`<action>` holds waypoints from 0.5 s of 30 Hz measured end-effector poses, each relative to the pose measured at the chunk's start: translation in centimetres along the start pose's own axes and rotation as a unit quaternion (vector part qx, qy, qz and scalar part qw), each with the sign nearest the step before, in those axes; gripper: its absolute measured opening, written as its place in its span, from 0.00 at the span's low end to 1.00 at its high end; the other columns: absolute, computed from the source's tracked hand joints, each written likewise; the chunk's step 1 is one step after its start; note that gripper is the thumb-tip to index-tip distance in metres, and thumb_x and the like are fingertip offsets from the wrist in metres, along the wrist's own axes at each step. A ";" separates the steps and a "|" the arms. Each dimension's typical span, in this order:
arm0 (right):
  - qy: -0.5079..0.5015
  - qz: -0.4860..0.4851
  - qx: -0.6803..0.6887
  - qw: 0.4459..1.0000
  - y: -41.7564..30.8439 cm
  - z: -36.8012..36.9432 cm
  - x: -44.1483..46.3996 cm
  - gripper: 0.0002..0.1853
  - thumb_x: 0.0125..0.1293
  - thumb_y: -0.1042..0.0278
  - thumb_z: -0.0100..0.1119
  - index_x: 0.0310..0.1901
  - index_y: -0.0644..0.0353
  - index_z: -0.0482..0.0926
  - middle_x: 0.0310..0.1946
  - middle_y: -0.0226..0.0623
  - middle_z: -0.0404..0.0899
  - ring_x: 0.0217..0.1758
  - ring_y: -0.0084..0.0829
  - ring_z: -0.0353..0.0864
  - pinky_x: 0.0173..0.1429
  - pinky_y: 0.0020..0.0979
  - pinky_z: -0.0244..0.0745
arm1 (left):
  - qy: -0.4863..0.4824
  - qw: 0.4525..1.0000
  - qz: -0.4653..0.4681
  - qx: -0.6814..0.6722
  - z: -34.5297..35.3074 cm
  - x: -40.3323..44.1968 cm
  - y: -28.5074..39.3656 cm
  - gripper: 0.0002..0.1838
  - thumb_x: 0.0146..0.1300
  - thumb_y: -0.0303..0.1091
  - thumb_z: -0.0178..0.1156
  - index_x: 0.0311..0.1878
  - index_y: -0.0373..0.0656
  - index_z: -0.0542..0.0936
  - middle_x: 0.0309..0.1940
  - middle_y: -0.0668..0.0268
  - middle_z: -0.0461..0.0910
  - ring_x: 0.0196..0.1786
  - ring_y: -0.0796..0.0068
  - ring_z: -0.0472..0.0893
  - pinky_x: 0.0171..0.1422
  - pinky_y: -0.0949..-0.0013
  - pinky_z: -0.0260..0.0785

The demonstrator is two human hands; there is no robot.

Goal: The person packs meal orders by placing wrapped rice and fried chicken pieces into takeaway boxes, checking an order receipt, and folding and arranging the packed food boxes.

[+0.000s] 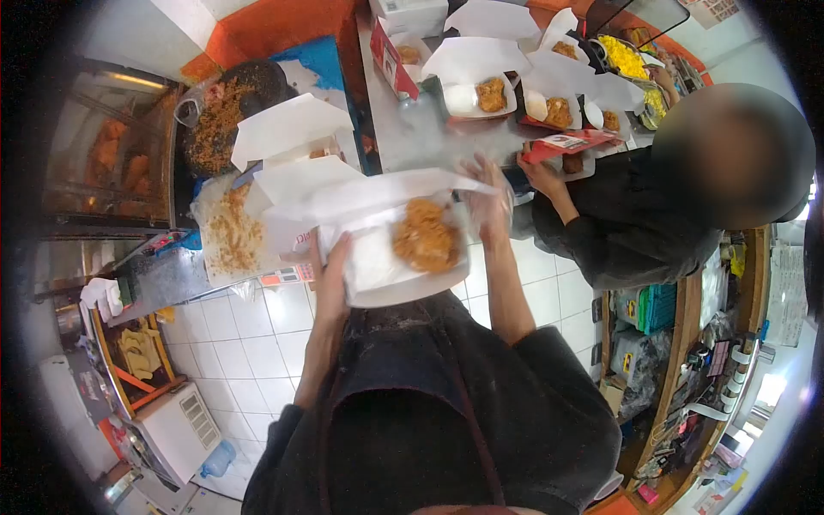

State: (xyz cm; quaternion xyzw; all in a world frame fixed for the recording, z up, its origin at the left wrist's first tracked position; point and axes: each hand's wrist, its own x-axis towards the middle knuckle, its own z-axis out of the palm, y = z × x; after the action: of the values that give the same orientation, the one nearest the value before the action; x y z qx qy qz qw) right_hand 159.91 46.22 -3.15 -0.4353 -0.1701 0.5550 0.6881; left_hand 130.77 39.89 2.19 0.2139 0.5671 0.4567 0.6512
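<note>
My left hand (333, 270) is closed on the left side of an open white paper meal box (369, 296), held in front of my body. In the box lie a piece of fried chicken (425, 236) at the right and a white portion (371, 257) at the left, perhaps wrapped rice. Its lid (369, 196) is folded up on the far side and blurred. Beside the box's right edge is my right hand (489, 202), in a clear plastic glove, with its somewhat blurred fingers stretched out. It does not appear to grip anything.
Several open meal boxes (481, 64) with chicken stand on the steel counter (412, 142). At the right, a co-worker (635, 215) handles a red-and-white box (579, 148). Another open box (292, 129) is at the left, near a crumb-covered tray (232, 227) and a glass display case (112, 154).
</note>
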 end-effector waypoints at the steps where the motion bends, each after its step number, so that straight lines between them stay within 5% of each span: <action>1: -0.053 -0.037 -0.004 0.998 1.7 -2.2 -1.3 0.33 0.78 0.40 0.42 0.74 0.54 0.61 0.65 0.43 0.70 0.67 0.38 0.71 0.70 0.43 0.67 | -0.024 1.000 0.005 -0.014 3.0 0.3 0.9 0.43 0.68 0.38 0.64 0.79 0.43 0.52 0.73 0.56 0.61 0.71 0.67 0.65 0.72 0.65 0.62; 2: 0.003 -0.086 -0.035 0.996 0.9 -0.8 -3.3 0.38 0.76 0.35 0.40 0.76 0.55 0.57 0.74 0.44 0.59 0.76 0.40 0.62 0.76 0.45 0.61 | -0.031 0.999 0.013 -0.016 5.0 1.4 0.8 0.43 0.68 0.38 0.64 0.79 0.43 0.52 0.73 0.56 0.61 0.71 0.67 0.65 0.72 0.65 0.62; 5: -0.014 -0.037 0.014 0.999 1.6 -2.3 -7.4 0.42 0.74 0.30 0.37 0.78 0.54 0.52 0.77 0.41 0.53 0.79 0.41 0.55 0.80 0.47 0.55 | -0.088 0.995 0.043 -0.035 7.4 3.1 -2.0 0.38 0.68 0.39 0.63 0.76 0.42 0.58 0.70 0.58 0.63 0.70 0.67 0.65 0.72 0.65 0.61; 9: 0.046 -0.030 0.075 0.996 0.9 -0.9 -8.0 0.42 0.74 0.30 0.40 0.79 0.49 0.50 0.76 0.41 0.57 0.76 0.43 0.61 0.73 0.46 0.67 | -0.090 0.991 0.097 0.033 9.4 4.8 -3.7 0.28 0.69 0.42 0.62 0.66 0.41 0.65 0.63 0.57 0.67 0.65 0.68 0.68 0.69 0.65 0.62; 12: 0.131 0.040 -0.205 0.969 -0.4 -0.4 -6.3 0.40 0.71 0.41 0.56 0.76 0.52 0.57 0.70 0.38 0.65 0.69 0.36 0.70 0.62 0.41 0.74 | -0.079 0.987 0.106 0.093 9.9 8.0 -6.3 0.32 0.68 0.44 0.63 0.69 0.40 0.64 0.64 0.57 0.67 0.64 0.67 0.70 0.67 0.64 0.63; 15: 0.139 0.016 -0.125 0.982 1.6 -1.7 -2.5 0.36 0.70 0.45 0.59 0.73 0.53 0.61 0.65 0.37 0.71 0.63 0.34 0.75 0.59 0.39 0.76 | -0.063 0.987 0.117 0.095 11.9 10.2 -6.4 0.34 0.68 0.46 0.63 0.70 0.40 0.63 0.64 0.55 0.68 0.61 0.66 0.72 0.65 0.64 0.65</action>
State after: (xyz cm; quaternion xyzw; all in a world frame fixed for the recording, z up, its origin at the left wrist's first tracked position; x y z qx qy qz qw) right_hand 159.33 43.22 -4.76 -0.5934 -0.1340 0.4748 0.6360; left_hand 143.57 48.08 -5.31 0.3680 0.5369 0.4595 0.6043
